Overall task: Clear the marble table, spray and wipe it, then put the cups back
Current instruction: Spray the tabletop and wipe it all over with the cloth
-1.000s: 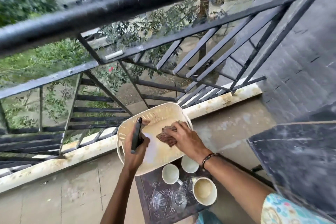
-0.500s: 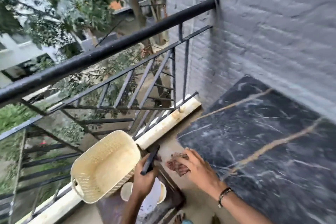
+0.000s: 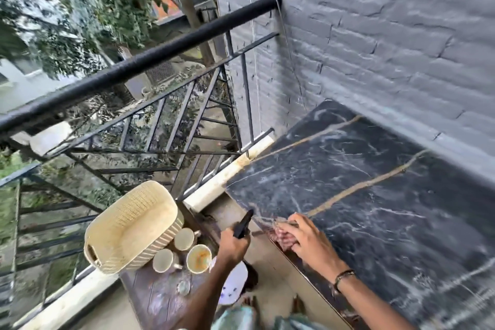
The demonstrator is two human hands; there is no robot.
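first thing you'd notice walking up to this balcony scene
The black marble table with gold and white veins fills the right side against the grey brick wall, bare except where the right hand presses a reddish cloth at its near corner. The left hand grips a dark spray bottle beside it. Lower left, a cream woven basket and three cups crowd a small dark side table by the railing.

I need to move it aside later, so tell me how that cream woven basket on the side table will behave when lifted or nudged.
The basket looks empty, so it is probably light. Its ribbed walls hold their shape, so likely stiff. It sits tilted, propped against the cups near the side table edge, so a nudge may well tip it or knock the cups.
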